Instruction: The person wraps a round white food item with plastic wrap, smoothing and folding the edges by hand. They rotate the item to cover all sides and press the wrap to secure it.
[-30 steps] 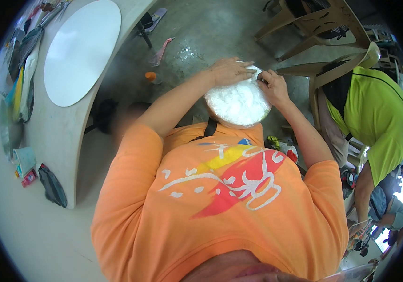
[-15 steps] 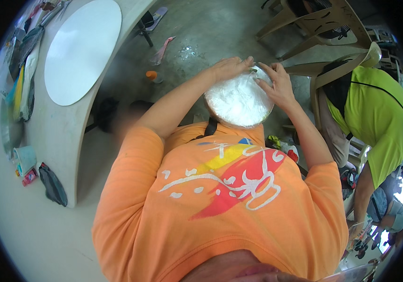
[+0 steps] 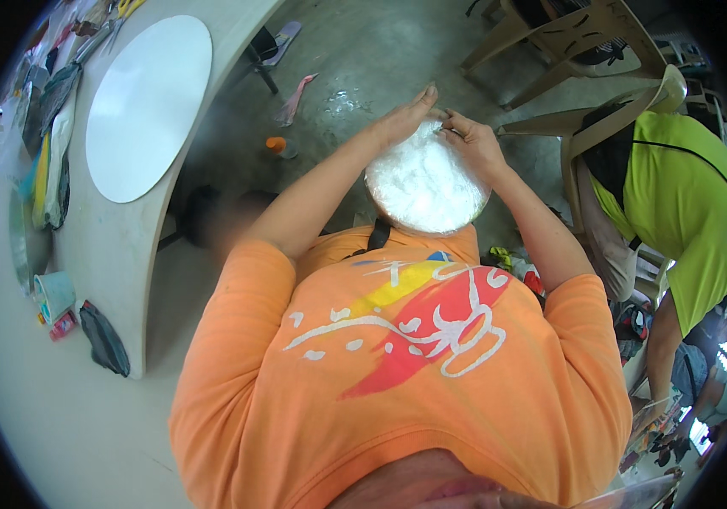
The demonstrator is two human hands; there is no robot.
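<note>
A round, disc-like thing covered in shiny clear plastic wrap [image 3: 428,182] rests over my lap, its whitish face turned up. What lies under the wrap is hard to make out through the glare. At its far left edge, my left hand [image 3: 404,117] reaches over the rim with the fingers stretched forward. My right hand [image 3: 475,149] lies on the far right part, its fingers bent and pinched together on the plastic near the left thumb. The two hands almost meet at the far rim.
A pale table [image 3: 117,254] curves along my left, bearing a white oval board [image 3: 149,109], a light blue cup [image 3: 54,294] and a dark pouch [image 3: 104,338]. An orange-capped bottle [image 3: 277,145] stands on the floor. At right, a person in a yellow-green shirt [image 3: 686,195] bends beside a tan plastic chair [image 3: 567,124].
My right hand's fingers have drawn in from a spread pose to a pinch, shifting left. The left hand's fingers now point farther forward. The wrapped round thing has barely moved.
</note>
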